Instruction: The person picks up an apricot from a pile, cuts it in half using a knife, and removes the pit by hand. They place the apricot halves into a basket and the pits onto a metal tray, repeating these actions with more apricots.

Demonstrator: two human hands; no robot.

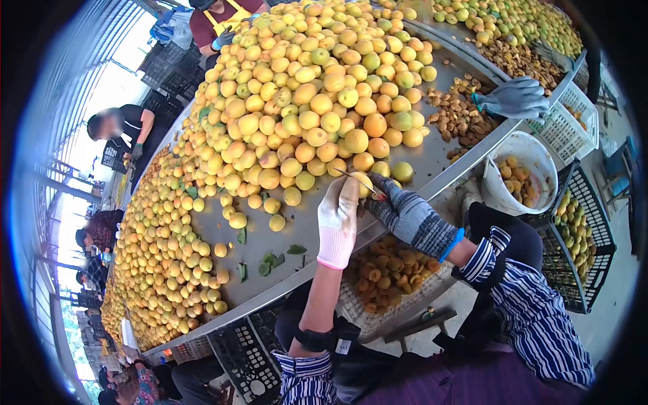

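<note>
One apricot [365,183] in left hand [337,219]

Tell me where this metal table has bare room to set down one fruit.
Bare steel shows by the near rim of the long metal table, between the loose green leaves and the white-gloved left hand. A second bare strip lies between the heaped yellow apricots and the brown pits. Everywhere else fruit crowds the top.

Apricot heap [304,101] on metal table [307,226] beyond left hand [337,219]. Pits pile [459,115], white bucket [533,152] right of right hand [412,216]. Tray of halved fruit [385,270] below both. Black crate [594,270] far right. Leaves [270,260] on table, lower left.
</note>
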